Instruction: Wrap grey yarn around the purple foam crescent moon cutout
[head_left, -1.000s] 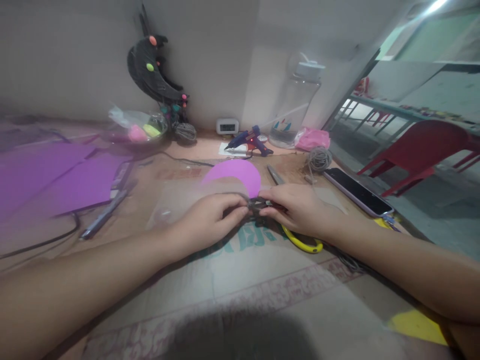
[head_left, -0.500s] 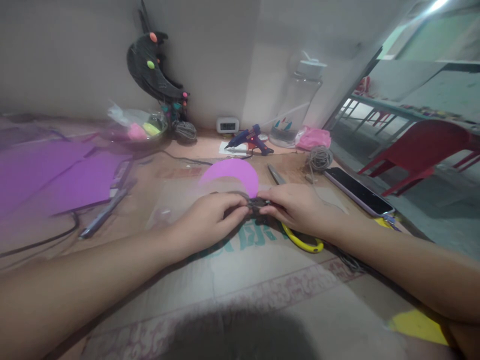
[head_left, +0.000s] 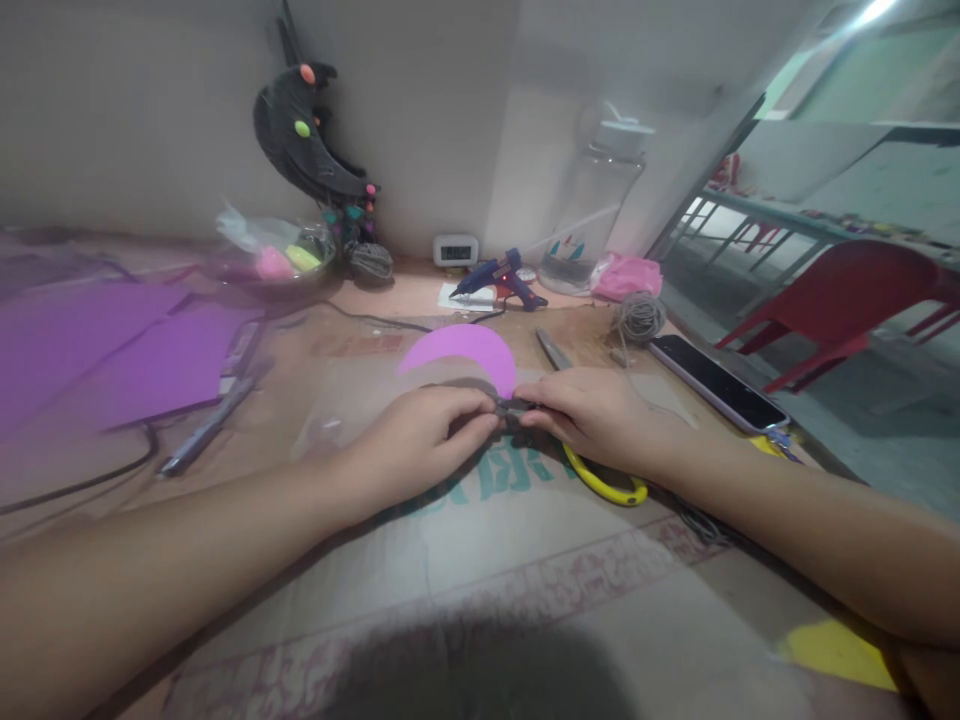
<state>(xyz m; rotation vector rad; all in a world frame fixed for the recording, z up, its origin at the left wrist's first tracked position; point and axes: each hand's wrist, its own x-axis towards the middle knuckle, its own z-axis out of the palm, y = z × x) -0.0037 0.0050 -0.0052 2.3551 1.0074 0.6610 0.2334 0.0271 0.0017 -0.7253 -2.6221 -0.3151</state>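
A purple paper crescent point(head_left: 484, 347) stands up from between my hands, its arch pointing away from me. At its lower right tip is a bunch of dark grey yarn point(head_left: 513, 407). My left hand point(head_left: 427, 432) is closed, thumb and finger pinching the yarn from the left. From the right, my right hand point(head_left: 600, 412) pinches the same dark bunch, its fingertips close to the left ones. How the yarn goes round the tip is too small to tell. Scissors point(head_left: 609, 492) with a yellow handle lie partly under my right hand.
Behind stand a blue glue gun point(head_left: 499, 280), a small clock point(head_left: 456, 250) and a clear bottle point(head_left: 592, 220). A grey yarn ball point(head_left: 640, 316) and a phone point(head_left: 716, 382) lie right. Purple sheets point(head_left: 180, 350) and a pen point(head_left: 206, 428) lie left. A decorated dark crescent point(head_left: 289, 135) leans on the wall.
The purple crescent has dipped slightly toward the table. Both hands keep their pinch in nearly the same place, and the fingertips have barely shifted.
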